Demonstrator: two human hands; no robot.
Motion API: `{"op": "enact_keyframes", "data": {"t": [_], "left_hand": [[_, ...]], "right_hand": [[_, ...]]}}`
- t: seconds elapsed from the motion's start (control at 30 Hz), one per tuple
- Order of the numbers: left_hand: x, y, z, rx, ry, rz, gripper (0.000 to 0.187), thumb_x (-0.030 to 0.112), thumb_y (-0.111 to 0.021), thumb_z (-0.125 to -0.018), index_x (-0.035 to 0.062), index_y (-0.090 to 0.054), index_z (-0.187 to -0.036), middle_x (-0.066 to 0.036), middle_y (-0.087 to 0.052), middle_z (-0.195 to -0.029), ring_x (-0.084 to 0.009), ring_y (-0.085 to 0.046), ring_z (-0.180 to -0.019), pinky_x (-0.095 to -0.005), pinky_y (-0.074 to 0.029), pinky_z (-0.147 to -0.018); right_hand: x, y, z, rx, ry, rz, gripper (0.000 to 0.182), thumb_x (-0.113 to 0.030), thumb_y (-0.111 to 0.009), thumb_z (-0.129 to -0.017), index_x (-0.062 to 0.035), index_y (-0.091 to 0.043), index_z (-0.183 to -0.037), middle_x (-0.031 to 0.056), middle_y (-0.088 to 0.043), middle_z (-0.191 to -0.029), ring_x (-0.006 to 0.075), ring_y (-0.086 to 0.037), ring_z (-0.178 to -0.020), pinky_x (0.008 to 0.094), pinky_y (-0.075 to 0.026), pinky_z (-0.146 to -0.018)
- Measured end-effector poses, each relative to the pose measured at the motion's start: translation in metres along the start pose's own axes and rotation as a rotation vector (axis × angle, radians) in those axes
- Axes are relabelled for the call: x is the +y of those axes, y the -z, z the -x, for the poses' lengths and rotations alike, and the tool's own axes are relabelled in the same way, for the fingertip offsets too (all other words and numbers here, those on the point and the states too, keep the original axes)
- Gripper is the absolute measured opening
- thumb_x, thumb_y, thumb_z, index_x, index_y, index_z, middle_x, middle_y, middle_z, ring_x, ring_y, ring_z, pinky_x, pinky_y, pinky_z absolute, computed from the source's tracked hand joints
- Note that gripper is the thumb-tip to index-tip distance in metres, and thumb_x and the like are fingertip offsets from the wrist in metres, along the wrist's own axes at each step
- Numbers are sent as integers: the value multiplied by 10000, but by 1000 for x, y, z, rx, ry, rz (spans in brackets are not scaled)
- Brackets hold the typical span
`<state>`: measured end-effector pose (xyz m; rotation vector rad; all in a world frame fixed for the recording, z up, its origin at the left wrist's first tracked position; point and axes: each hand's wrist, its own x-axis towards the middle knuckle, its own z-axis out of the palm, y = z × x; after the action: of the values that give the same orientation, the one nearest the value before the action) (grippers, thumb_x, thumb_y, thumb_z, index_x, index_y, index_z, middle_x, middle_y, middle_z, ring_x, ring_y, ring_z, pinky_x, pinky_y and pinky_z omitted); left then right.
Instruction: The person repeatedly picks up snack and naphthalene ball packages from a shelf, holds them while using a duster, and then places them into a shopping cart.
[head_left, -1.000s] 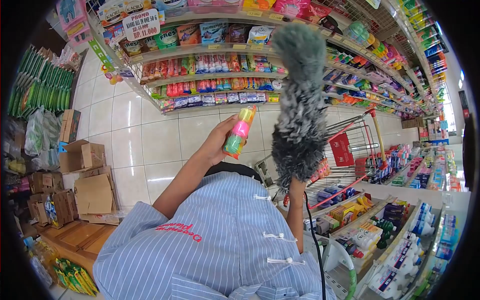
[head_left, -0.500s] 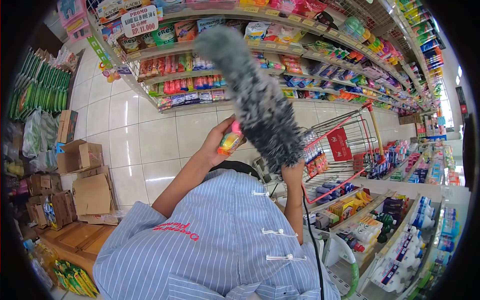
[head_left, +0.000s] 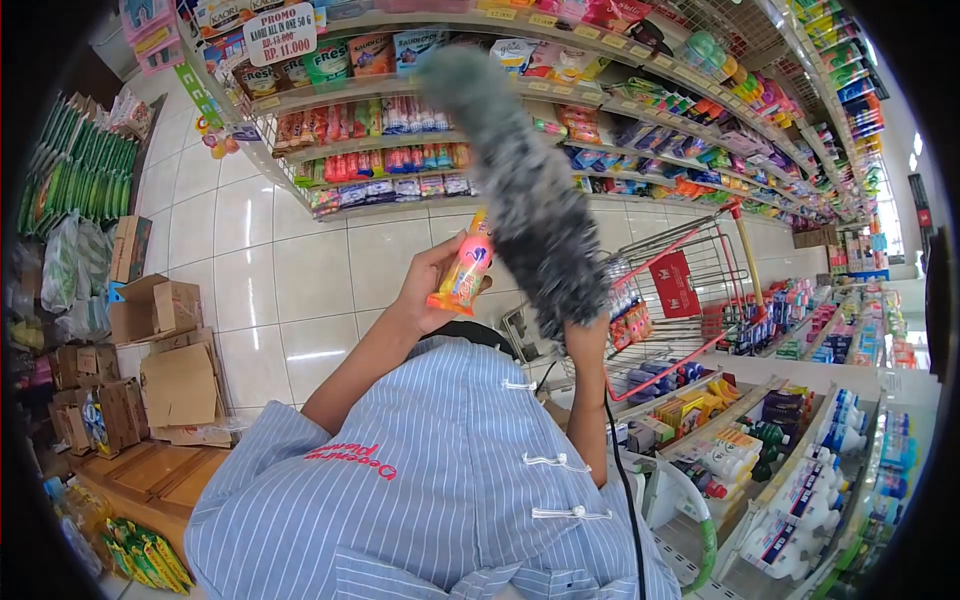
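Looking down from the head camera, a person in a blue striped shirt stood in a shop aisle. Their left hand (head_left: 432,285) was closed around a small pink, orange and yellow packet (head_left: 462,272), raised upright at chest height so its side met the duster. Their right hand (head_left: 587,338) gripped the base of a grey fluffy duster (head_left: 520,185), tilted up and to the left with its fibres brushing the packet. A red-handled wire shopping trolley (head_left: 690,290) stood just behind. Above the snack shelves (head_left: 400,130), a sign (head_left: 281,32) read "PROMO" and "RP. 11.000". Packets nearby read "KAORI". Cardboard boxes (head_left: 165,350) lay on the tiled floor at the left.
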<state>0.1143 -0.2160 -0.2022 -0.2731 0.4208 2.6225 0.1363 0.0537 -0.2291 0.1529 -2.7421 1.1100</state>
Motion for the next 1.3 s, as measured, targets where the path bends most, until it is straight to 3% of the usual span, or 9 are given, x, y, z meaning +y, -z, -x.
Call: {"op": "enact_keyframes", "data": {"t": [0.2,0.33,0.4,0.43,0.57,0.93,1.13,1.2,1.3], "left_hand": [[1,-13,-3,50,-117,-118,377,353,-427,-916,35,-481,-1111,-78,-573,-958,-155,-570,-791,-301,-481,-710],[0,3,-3,45,-43,-105,381,354,-446,-906,33,-501,-1105,-81,-587,-972,-163,-588,-835,-290,-495,-751],[-14,32,-3,56,-17,-110,387,343,-446,-903,29,-504,-1121,-92,-589,-1021,-181,-592,-900,-297,-494,-804],[-16,32,4,-229,-146,-147,391,330,-440,-899,25,-506,-1135,-107,-580,-1070,-207,-579,-974,-318,-477,-868],[-11,5,10,-62,200,10,337,304,-433,-912,41,-518,-1103,-91,-591,-1028,-204,-591,-919,-315,-490,-797],[-11,12,-4,-118,-17,-40,346,296,-410,-915,56,-504,-1145,-83,-588,-1034,-209,-582,-926,-341,-469,-855],[-15,23,-13,193,141,-11,307,256,-370,-913,39,-505,-1085,-62,-599,-926,-175,-585,-771,-308,-492,-690],[-14,53,-23,-303,78,119,379,281,-385,-909,35,-477,-1181,-119,-572,-1081,-233,-566,-976,-354,-469,-833],[-5,24,-17,211,39,-169,279,229,-353,-932,39,-508,-1064,-77,-595,-909,-186,-588,-766,-326,-500,-711]], "right_hand": [[2,12,17,163,-181,-253,273,-26,-563,-755,51,-554,-1016,155,-594,-1037,265,-554,-954,327,-394,-861],[32,4,38,-59,217,85,399,-126,-624,-686,32,-549,-1045,182,-568,-1059,316,-510,-1008,379,-359,-916],[26,4,43,-226,70,-99,471,-160,-652,-616,14,-557,-1043,175,-567,-1056,348,-475,-1044,405,-340,-931],[17,7,40,-294,150,4,467,-147,-649,-608,11,-560,-1039,167,-568,-1060,349,-475,-1047,406,-344,-928],[2,15,23,-207,63,57,394,-69,-624,-603,0,-589,-989,130,-603,-1009,324,-536,-954,388,-384,-885],[-18,13,28,-179,135,-129,303,-56,-571,-678,11,-596,-972,152,-611,-1000,327,-553,-965,357,-402,-877],[-6,3,9,-141,39,3,298,-17,-552,-625,11,-613,-916,153,-631,-929,338,-577,-870,370,-439,-798],[-17,8,3,-121,-11,40,293,-9,-559,-600,7,-617,-887,145,-630,-935,335,-564,-913,378,-418,-832],[-12,5,7,-30,88,-48,308,-31,-588,-589,-11,-617,-896,132,-625,-944,329,-551,-936,386,-405,-850]]}}
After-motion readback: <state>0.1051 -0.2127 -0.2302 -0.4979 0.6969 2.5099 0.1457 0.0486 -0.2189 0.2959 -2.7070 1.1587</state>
